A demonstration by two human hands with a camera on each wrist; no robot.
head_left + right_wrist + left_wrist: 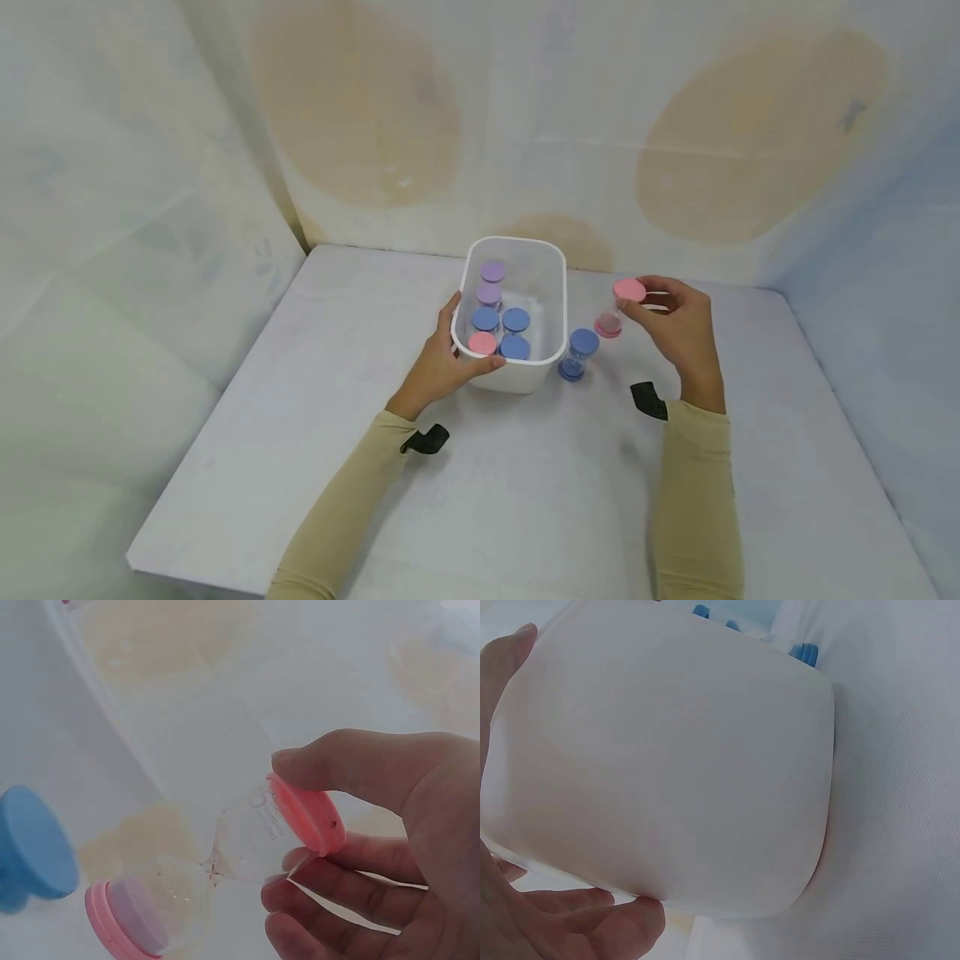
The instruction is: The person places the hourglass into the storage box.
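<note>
pink hourglass (619,307) pinched in right hand (678,329) — left hand (442,362) grips white bin (556,283).

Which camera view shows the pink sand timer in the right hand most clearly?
The right wrist view: the pink sand timer fills the frame, with glass and both caps plain in the right hand. The head view shows it small. The left wrist view shows only the white tub.

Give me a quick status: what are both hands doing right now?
Left hand grips the white bin. Right hand pinches the pink sand timer, lifted clear beside it. Blue timer stands between them.
</note>
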